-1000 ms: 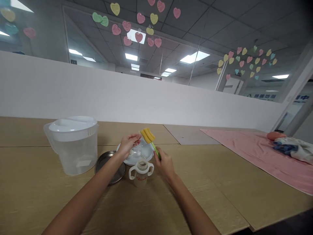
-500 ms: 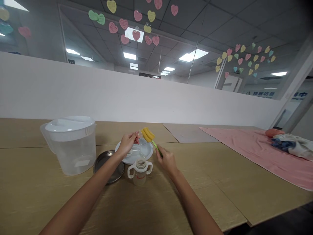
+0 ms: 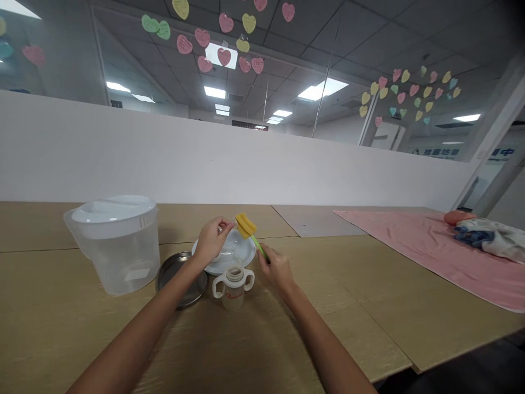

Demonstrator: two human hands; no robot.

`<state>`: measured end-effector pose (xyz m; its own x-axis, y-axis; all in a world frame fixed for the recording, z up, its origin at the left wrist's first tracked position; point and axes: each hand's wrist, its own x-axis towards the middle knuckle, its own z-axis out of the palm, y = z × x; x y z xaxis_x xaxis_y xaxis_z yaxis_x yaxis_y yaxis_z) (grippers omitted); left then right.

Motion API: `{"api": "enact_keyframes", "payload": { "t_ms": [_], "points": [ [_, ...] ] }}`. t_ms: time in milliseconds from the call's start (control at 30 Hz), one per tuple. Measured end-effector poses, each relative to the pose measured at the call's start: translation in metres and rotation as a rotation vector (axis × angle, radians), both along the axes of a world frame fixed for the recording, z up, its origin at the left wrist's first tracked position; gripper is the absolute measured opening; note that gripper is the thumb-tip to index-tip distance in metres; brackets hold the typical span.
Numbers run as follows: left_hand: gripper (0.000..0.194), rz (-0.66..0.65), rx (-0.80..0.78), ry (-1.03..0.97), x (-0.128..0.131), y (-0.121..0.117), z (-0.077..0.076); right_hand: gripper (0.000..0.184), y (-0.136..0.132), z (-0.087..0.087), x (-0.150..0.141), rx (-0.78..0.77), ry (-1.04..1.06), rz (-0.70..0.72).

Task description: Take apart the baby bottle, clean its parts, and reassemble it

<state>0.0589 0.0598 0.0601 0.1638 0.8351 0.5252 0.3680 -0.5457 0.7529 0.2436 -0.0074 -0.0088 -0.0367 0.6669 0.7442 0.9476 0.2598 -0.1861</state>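
My right hand is closed round the green handle of a bottle brush, whose yellow sponge head points up and away. Just left of the sponge, my left hand pinches thumb and fingers together; whatever small thing they hold is too unclear to name. Below both hands a baby bottle with two white handles and red print stands upright, its neck uncapped. Behind the bottle lies a white plate with clear parts on it, partly hidden by my left hand. A round metal tray sits under my left forearm.
A large clear plastic pitcher with a white lid stands on the wooden table at the left. On the right, a pink cloth carries crumpled fabric. A low white wall runs along the back.
The left fingers have closed in more tightly beside the sponge. The brush stays in my right hand, nearly in place. The whole view has shifted slightly.
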Motion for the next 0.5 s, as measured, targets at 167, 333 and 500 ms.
{"api": "enact_keyframes", "payload": {
  "t_ms": [167, 333, 500],
  "points": [
    [0.027, 0.068, -0.109, 0.27, -0.036, 0.009, 0.014, 0.036, -0.004, 0.005, -0.004, 0.01, 0.087, -0.014],
    [0.02, 0.273, -0.213, 0.568, -0.07, 0.023, 0.015, 0.037, -0.003, 0.006, -0.006, -0.032, 0.079, -0.074],
    [0.023, 0.268, -0.33, 0.617, -0.081, 0.043, -0.014, 0.037, -0.001, 0.003, -0.004, -0.081, 0.077, -0.105]
  ]
}}
